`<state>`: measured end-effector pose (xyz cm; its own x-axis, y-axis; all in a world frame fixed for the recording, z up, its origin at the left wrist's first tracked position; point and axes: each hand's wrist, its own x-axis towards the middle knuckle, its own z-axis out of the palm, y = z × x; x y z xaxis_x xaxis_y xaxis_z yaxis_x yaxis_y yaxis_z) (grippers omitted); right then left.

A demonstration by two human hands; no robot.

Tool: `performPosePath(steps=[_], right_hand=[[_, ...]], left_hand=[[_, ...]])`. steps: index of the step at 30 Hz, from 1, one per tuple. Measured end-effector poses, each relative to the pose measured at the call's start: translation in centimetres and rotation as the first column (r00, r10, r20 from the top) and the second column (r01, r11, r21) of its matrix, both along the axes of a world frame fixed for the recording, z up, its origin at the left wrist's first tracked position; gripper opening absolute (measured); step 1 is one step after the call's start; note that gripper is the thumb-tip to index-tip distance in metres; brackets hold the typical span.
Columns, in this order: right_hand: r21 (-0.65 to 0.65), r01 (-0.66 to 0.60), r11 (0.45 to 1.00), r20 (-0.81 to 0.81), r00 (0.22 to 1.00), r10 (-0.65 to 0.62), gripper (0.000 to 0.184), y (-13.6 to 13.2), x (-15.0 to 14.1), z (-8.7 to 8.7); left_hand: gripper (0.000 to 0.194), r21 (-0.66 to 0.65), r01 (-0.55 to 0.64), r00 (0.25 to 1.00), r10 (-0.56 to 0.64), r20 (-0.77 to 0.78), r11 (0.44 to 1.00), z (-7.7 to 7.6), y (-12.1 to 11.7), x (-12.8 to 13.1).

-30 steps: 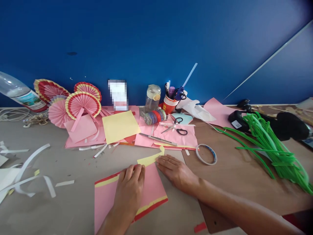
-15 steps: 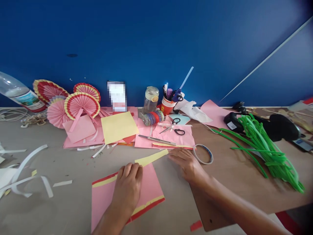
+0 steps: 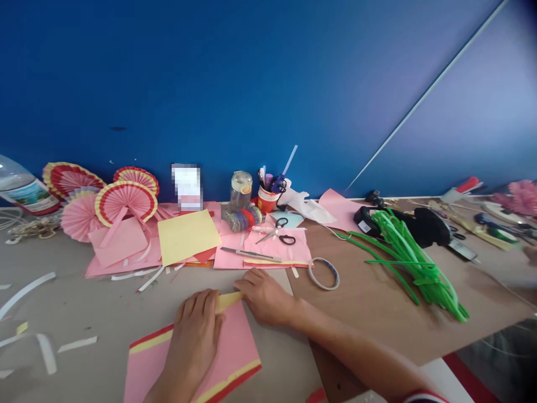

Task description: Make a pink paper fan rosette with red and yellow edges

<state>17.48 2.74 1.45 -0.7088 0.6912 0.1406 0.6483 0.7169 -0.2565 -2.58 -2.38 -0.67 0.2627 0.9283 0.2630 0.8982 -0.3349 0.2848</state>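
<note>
A pink paper sheet [image 3: 232, 347] with red and yellow bands along two opposite edges lies tilted on the table. Across its far edge runs a yellow paper strip [image 3: 229, 302]. My left hand [image 3: 195, 322] rests over the sheet, its bent fingers closed on the left part of the strip, hiding that part. At the strip's right end, my right hand [image 3: 266, 296] has its fingers closed on the paper, thumb side hidden. Beyond the hands lie a cutter knife [image 3: 250, 254], scissors [image 3: 279, 230] and a tape roll [image 3: 324, 273].
Folded paper fans [image 3: 126, 204], a yellow sheet [image 3: 188, 238] and a phone [image 3: 187, 187] stand or lie back left. A clear bottle [image 3: 241, 190] and a red cup of pens [image 3: 267, 198] are behind. Green pipe cleaners [image 3: 419, 263] lie right; white paper scraps [image 3: 78, 344] left.
My right hand has moved in toward my left and now holds the strip's end, over the sheet's far corner. Less of the strip shows between the hands. The view has shifted right and up.
</note>
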Motion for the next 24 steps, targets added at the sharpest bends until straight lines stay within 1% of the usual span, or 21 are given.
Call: performPosePath(steps=[2, 3, 6, 9, 11, 12, 14, 15, 16, 18, 21, 22, 24], right_hand=[[-0.016, 0.019, 1.000, -0.052, 0.998, -0.020, 0.030, -0.1, 0.0, 0.6], [-0.027, 0.026, 0.999, -0.076, 0.997, -0.028, 0.032, -0.2, 0.1, 0.9], [-0.050, 0.035, 0.998, -0.104, 0.994, -0.040, 0.037, -0.6, 0.1, 2.2], [-0.047, 0.031, 0.998, -0.102, 0.994, -0.036, 0.037, -0.8, 0.7, 3.5], [-0.031, 0.073, 0.997, -0.133, 0.988, -0.077, 0.035, -0.1, 2.1, 4.3], [-0.021, 0.125, 0.992, -0.160, 0.979, -0.127, 0.034, 0.6, 3.0, 4.6], [-0.006, 0.218, 0.976, -0.156, 0.964, -0.216, 0.034, 2.6, 5.3, 5.0], [0.005, 0.278, 0.961, -0.124, 0.953, -0.275, 0.034, 3.9, 6.5, 5.0], [0.037, 0.365, 0.930, 0.009, 0.931, -0.365, 0.036, 5.3, 7.6, 4.8], [0.052, 0.400, 0.915, 0.098, 0.910, -0.403, 0.039, 7.8, 9.5, 4.3], [0.036, 0.357, 0.934, 0.218, 0.909, -0.356, 0.057, 10.4, 10.9, 3.1], [0.026, 0.334, 0.942, 0.254, 0.909, -0.329, 0.060, 10.9, 11.0, 2.7], [0.009, 0.292, 0.956, 0.314, 0.907, -0.280, 0.059, 11.6, 11.0, 2.2]], left_hand=[[0.034, -0.017, -0.023, 0.999, 0.023, -0.024, 1.000, 0.3, 0.3, 0.0], [0.035, -0.036, -0.033, 0.999, 0.031, -0.038, 0.999, 0.6, 0.5, 0.1], [0.031, -0.138, -0.046, 0.998, 0.039, -0.052, 0.989, 1.8, 1.1, 0.5], [0.026, -0.258, -0.028, 0.999, 0.024, -0.021, 0.966, 3.0, 1.6, 0.6], [0.026, -0.300, -0.024, 1.000, 0.028, 0.009, 0.954, 3.5, 1.9, 0.4], [0.027, -0.311, -0.031, 0.999, 0.040, 0.022, 0.950, 3.6, 2.0, 0.2], [0.026, -0.328, -0.055, 0.996, 0.075, 0.048, 0.943, 3.7, 2.3, -0.1], [0.026, -0.333, -0.063, 0.994, 0.090, 0.065, 0.941, 3.7, 2.5, -0.2], [0.026, -0.336, -0.064, 0.991, 0.099, 0.086, 0.940, 3.7, 2.7, -0.3], [0.025, -0.340, -0.055, 0.986, 0.105, 0.131, 0.939, 3.7, 3.0, -0.2], [0.024, -0.369, -0.042, 0.980, 0.111, 0.168, 0.928, 3.9, 3.4, 0.1], [0.025, -0.386, -0.044, 0.979, 0.117, 0.168, 0.921, 4.0, 3.5, 0.2], [0.028, -0.420, -0.049, 0.977, 0.130, 0.167, 0.906, 4.2, 3.8, 0.5]])
